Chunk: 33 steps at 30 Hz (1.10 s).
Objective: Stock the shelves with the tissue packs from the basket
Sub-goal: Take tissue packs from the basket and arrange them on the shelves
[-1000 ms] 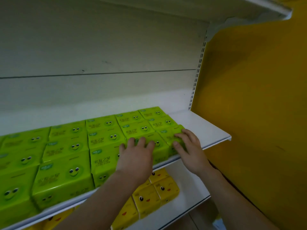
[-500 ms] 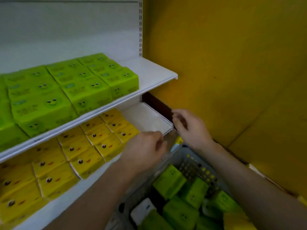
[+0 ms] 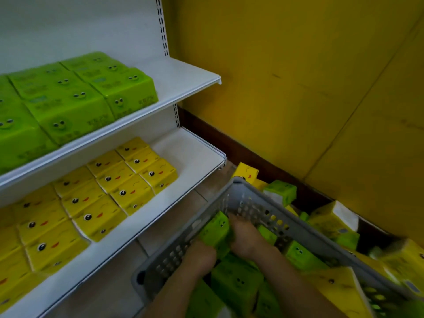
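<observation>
Reaching into basket: both hands are down inside the grey perforated basket [image 3: 250, 198], on either side of one green tissue pack [image 3: 215, 230].
Left hand [image 3: 202, 253]: its grip lies against the near side of that pack, fingers curled on it, though blur hides how tightly.
Right hand [image 3: 244, 237]: its grip wraps the pack's right side, fingers bent over the top edge.
Held pack: standing tilted in the basket's far left corner, a smiley face with two black eyes on its front.
Basket contents: more green packs [image 3: 236, 283] lie loose under the forearms.
Beyond basket: yellow and green packs [image 3: 330, 221] are heaped against the yellow wall [image 3: 298, 76].
Lower shelf [image 3: 190, 148]: rows of yellow packs [image 3: 128, 180] with a winking face and red mouth; the right end is bare.
Upper shelf [image 3: 190, 76]: rows of green smiley packs [image 3: 75, 97].
Writing: printed text on the pack fronts is too blurred to read.
</observation>
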Available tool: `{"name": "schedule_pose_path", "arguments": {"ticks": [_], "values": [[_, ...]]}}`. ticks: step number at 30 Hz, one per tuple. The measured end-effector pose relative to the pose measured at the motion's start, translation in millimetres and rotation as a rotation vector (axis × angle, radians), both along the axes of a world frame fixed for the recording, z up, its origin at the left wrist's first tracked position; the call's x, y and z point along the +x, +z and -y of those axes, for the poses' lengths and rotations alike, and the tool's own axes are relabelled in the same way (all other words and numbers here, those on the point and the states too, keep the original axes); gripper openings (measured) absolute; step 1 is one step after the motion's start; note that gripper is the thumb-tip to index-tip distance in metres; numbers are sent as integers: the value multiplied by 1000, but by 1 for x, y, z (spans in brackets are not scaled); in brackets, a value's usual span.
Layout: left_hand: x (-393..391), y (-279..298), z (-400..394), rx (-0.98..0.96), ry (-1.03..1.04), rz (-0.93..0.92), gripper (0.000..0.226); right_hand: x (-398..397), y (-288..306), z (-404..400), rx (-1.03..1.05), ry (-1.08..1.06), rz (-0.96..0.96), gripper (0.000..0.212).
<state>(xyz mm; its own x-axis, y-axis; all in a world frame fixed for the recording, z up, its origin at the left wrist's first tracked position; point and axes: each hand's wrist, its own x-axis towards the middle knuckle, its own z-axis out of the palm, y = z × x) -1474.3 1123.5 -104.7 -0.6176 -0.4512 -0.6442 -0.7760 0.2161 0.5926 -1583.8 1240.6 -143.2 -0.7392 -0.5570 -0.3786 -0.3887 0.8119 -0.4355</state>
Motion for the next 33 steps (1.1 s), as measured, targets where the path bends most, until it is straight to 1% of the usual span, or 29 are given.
{"name": "schedule_pose_path", "arguments": {"ticks": [2,4,5,6,8,10,12,13,15,16,17,19,21,22,24,25,27,29,30,32,33], "values": [[1,-2,1,59,52,-52,49,-5,6,-8,-45,-15,-49,59],[7,-1,2,91,120,-103,43,-8,20,-19,-150,-67,64,42],[9,1,2,130,163,-123,38,-8,25,-24,-238,-128,145,32],[11,5,3,169,204,-143,38,-9,33,-29,-325,-188,220,28],[11,10,5,244,235,-235,40,-9,50,-35,-400,-279,307,31],[7,18,5,292,221,-357,32,-11,65,-41,-463,-331,272,36],[8,38,4,278,246,-446,20,-9,81,-45,-571,-395,223,38],[9,47,3,256,251,-483,18,-7,88,-45,-621,-427,216,36],[13,68,0,222,256,-558,22,-1,101,-44,-704,-470,212,28],[15,75,-1,237,253,-588,24,3,110,-41,-757,-484,218,24],[18,83,-1,266,245,-612,25,7,117,-38,-798,-490,223,23],[25,97,1,378,241,-620,26,15,134,-28,-851,-486,233,31],[29,113,11,450,319,-647,25,22,154,-15,-872,-451,284,40],[30,122,20,436,386,-694,24,25,163,-8,-893,-423,356,40],[31,143,45,311,522,-768,31,28,178,5,-861,-314,441,47],[32,157,58,233,560,-786,36,29,185,14,-813,-225,415,49],[36,185,82,129,598,-805,38,33,205,35,-809,-77,357,40],[46,213,104,68,581,-842,29,39,228,63,-865,28,336,30],[53,228,115,56,537,-847,27,46,245,77,-907,78,320,37],[71,253,138,23,417,-817,28,60,275,105,-973,181,306,57],[82,264,150,-11,364,-800,28,66,286,119,-965,235,315,59]]}}
